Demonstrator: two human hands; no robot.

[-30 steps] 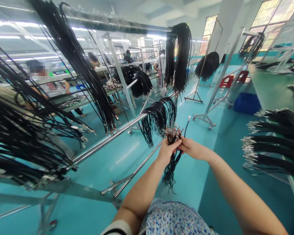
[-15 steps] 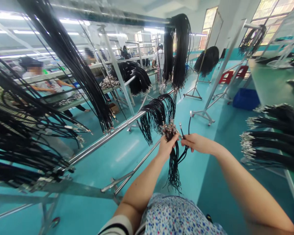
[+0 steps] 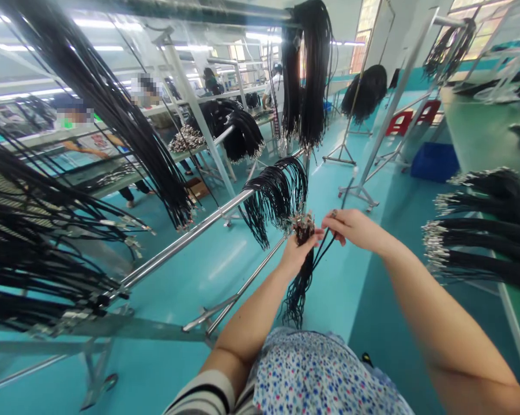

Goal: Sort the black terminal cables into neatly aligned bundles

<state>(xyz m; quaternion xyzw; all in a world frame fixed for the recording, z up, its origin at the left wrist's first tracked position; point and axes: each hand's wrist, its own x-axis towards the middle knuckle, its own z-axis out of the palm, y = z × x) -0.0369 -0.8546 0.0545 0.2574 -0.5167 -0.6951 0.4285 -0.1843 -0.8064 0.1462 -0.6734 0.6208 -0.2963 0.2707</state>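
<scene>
Black cables with metal ends make up the bundle [image 3: 302,285] in our left hand [image 3: 295,253], whose fingers wrap round it just below the clustered tips. We judge that gripping here gathers the ends in one clump and leaves the lengths free to hang. Just beside it, our right hand [image 3: 347,226] pinches a few loose strands [image 3: 324,249] between thumb and fingers; we cannot tell exactly how many. They slant away from the bundle, probably so that they stand clear of the rest. Beyond the left hand, looped cables [image 3: 277,183] straddle a metal rail [image 3: 177,245], presumably so that their own weight holds them there. To our right, thick bundles [image 3: 480,229] lie on a green table [image 3: 471,135], their metal ends jutting past its edge, likely for easy reach.
</scene>
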